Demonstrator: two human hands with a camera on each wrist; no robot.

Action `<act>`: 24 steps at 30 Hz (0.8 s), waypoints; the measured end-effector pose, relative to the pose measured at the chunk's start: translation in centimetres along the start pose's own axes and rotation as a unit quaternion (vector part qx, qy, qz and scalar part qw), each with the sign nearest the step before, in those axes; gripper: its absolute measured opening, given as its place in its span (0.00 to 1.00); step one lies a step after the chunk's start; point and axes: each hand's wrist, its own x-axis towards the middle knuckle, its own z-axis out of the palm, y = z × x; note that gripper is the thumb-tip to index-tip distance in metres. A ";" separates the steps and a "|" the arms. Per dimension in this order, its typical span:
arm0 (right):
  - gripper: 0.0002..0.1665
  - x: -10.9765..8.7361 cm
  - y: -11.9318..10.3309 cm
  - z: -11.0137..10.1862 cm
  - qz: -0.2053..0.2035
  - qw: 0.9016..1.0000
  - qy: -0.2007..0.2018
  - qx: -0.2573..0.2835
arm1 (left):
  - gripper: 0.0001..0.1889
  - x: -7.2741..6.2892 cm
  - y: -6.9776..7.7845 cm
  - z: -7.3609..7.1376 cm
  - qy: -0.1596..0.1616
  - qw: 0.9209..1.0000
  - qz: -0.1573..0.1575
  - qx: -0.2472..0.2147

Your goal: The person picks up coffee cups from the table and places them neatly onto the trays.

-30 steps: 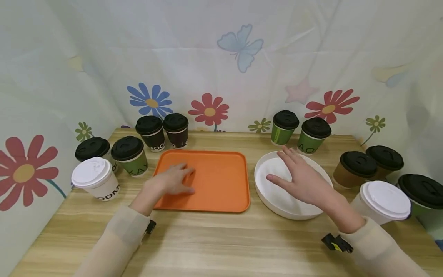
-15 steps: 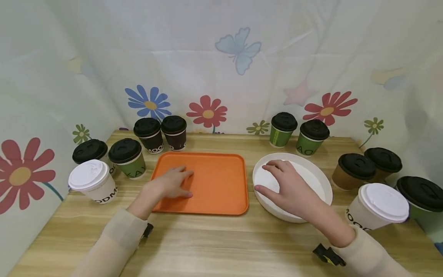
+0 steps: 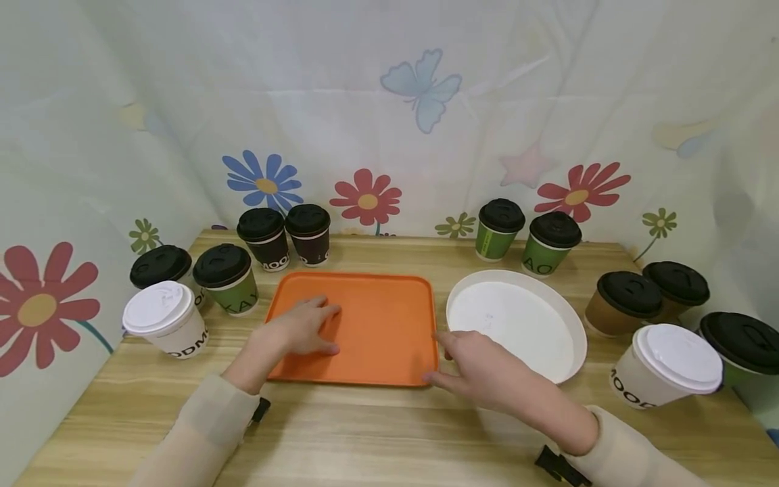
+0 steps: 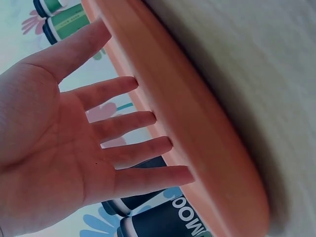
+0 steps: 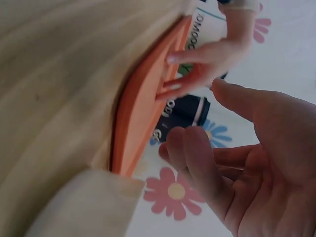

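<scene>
An orange rectangular tray [image 3: 377,325] lies on the wooden table in the head view. My left hand [image 3: 302,329] is over its left part, fingers spread and fairly straight. In the left wrist view, the fingertips [image 4: 163,144] are right at the tray's rim [image 4: 197,103]. My right hand [image 3: 477,368] is at the tray's right edge, thumb near the front corner and fingers loosely bent. The right wrist view shows that hand [image 5: 247,153] with nothing between thumb and fingers. Beside the tray, a round white dish [image 3: 511,318] is partly covered by the right hand.
Lidded paper cups line the table's sides and back: a white-lidded cup [image 3: 166,318] at left, dark cups [image 3: 263,237] behind the tray, green cups [image 3: 550,243] at back right, and brown cups [image 3: 623,304] with a white cup [image 3: 669,365] at right. A floral curtain [image 3: 389,101] hangs behind.
My right hand has moved left from over the white dish to the tray's right edge. The tray sits slightly nearer to me. The left hand has barely moved.
</scene>
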 end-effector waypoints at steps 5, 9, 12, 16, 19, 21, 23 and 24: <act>0.39 -0.1 -0.6 1.2 0.037 0.999 -0.039 -0.005 | 0.40 -0.3 0.5 0.0 -0.005 1.000 0.000 0.008; 0.40 -0.1 -1.0 1.8 0.055 0.997 -0.051 -0.023 | 0.39 -0.5 0.7 0.0 -0.005 1.000 0.002 0.008; 0.40 0.0 -1.2 2.2 0.063 0.996 -0.053 -0.040 | 0.39 -0.6 0.7 0.1 -0.002 1.000 0.003 0.006; 0.39 0.0 -1.3 2.7 0.069 0.995 -0.053 -0.058 | 0.39 -0.8 0.7 0.3 -0.001 1.000 0.004 0.005; 0.36 0.0 -1.3 2.9 0.068 0.994 -0.047 -0.067 | 0.39 -1.0 0.7 0.4 -0.001 1.000 0.005 0.004; 0.34 0.0 -1.2 3.0 0.064 0.994 -0.044 -0.074 | 0.39 -1.1 0.8 0.4 0.000 1.000 0.004 0.002; 0.32 0.0 -1.2 3.0 0.060 0.994 -0.043 -0.079 | 0.39 -1.1 0.7 0.4 0.000 1.000 0.003 0.004; 0.31 0.0 -1.2 2.9 0.058 0.994 -0.043 -0.082 | 0.39 -1.2 0.7 0.4 0.000 1.000 0.003 0.004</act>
